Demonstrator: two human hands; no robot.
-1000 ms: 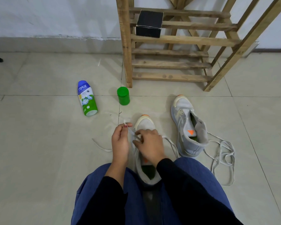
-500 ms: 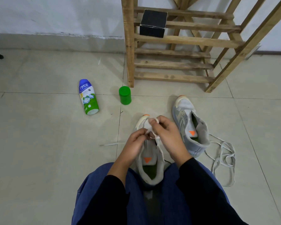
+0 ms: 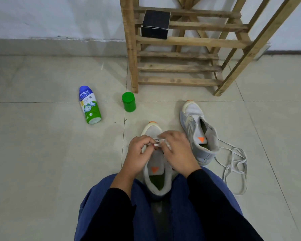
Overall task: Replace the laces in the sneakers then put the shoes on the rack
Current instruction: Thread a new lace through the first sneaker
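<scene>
"nycil" in white on blue top of bottle (image 3: 89,104) lying on floor; smaller print unreadable.

Both hands are hovering above the sneaker (image 3: 151,130).
The left hand (image 3: 139,153) and right hand (image 3: 178,152) are pinching a lace (image 3: 157,144) with curled fingertips over the sneaker's forefoot.
</scene>
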